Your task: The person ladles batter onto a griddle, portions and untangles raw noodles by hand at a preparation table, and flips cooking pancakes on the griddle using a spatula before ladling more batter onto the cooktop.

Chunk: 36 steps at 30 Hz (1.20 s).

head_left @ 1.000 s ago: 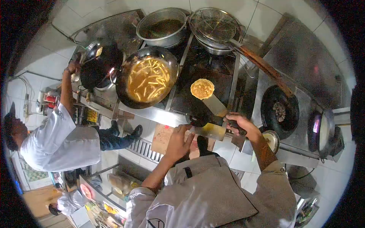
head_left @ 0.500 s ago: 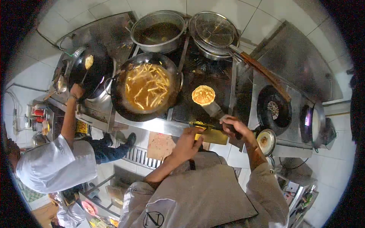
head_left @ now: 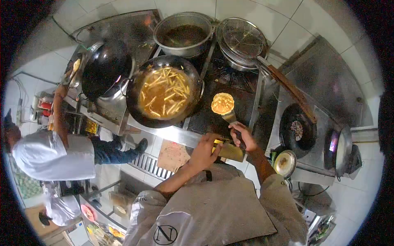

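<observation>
My right hand (head_left: 243, 138) is closed round the handle of a metal spatula (head_left: 230, 117). A round golden pancake (head_left: 223, 103) lies at the spatula's far end, over the dark griddle (head_left: 207, 112). Near the stove's front edge is my left hand (head_left: 206, 151), beside a yellow metal piece (head_left: 230, 151); its fingers are bent, and whether they grip that piece is hard to make out. To the left, a large black wok (head_left: 133, 107) holds pale strips in bubbling oil.
A metal pot (head_left: 182, 50) and a strainer (head_left: 242, 37) stand at the back. On the right are a wok with small pieces (head_left: 287, 141) and a small pan (head_left: 292, 164). A co-worker (head_left: 78, 158) stands at left by another wok (head_left: 104, 69).
My right hand has moved left and is closer to my left hand, with the spatula turned more upright. The co-worker's hand and ladle have moved left, out of the black wok.
</observation>
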{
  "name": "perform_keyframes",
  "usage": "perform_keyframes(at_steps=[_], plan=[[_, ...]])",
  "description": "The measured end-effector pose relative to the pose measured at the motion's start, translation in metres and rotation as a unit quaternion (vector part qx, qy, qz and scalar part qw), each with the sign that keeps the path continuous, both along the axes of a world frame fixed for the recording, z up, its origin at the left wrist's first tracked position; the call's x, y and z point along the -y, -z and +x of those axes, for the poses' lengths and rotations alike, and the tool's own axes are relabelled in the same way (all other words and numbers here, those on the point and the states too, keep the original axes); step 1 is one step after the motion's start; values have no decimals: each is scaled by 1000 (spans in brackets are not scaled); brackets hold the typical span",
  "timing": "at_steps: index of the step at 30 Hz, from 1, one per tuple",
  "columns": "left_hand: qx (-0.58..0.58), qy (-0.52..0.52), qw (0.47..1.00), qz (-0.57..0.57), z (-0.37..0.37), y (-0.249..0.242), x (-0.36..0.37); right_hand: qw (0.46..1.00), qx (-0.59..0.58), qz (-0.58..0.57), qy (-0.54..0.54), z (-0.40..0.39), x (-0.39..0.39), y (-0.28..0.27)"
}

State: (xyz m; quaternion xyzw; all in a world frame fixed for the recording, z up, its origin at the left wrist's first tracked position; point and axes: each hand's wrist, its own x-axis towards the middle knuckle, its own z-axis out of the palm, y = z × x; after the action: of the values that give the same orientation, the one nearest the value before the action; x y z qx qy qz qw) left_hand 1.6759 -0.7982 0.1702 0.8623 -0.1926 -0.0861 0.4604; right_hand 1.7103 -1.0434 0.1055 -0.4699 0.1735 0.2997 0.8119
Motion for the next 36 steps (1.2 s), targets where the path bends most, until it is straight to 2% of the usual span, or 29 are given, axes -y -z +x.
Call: perform_keyframes(at_steps=[5,6,7,9,11,15,17,18,20,21,23,27,29,32,36], plan=[[65,-65,993,75,6,0,18,997,31,48,-54,-10,22,-15],[78,-79,989,94,6,2,20,990,87,36,-104,-8,27,-9],[77,-83,989,95,4,2,21,990,86,37,-108,-8,26,-14],[121,-111,970,181,-1,3,22,986,34,-10,-162,-11,18,-29],[118,-109,965,210,0,26,18,982,31,-47,-178,-12,6,-22],[161,-140,938,274,16,75,15,968,91,-106,-210,-9,-14,10],[163,-132,933,293,27,83,11,952,97,-184,-224,-9,-22,14],[164,-122,928,312,30,86,10,952,97,-186,-223,-9,-22,15],[163,-131,930,302,32,88,10,912,145,-274,-269,-5,-26,-7],[161,-139,932,292,33,89,12,912,145,-276,-267,-4,-28,-19],[164,-142,933,286,34,84,16,915,83,-288,-270,-1,-31,-39],[194,-148,922,300,35,85,23,915,68,-283,-278,7,-14,-44],[205,-151,922,291,34,88,22,917,99,-222,-316,13,-3,-40],[224,-154,918,288,35,95,21,934,115,-155,-301,18,1,1],[213,-142,914,315,44,111,18,929,85,-159,-322,22,0,-7]])
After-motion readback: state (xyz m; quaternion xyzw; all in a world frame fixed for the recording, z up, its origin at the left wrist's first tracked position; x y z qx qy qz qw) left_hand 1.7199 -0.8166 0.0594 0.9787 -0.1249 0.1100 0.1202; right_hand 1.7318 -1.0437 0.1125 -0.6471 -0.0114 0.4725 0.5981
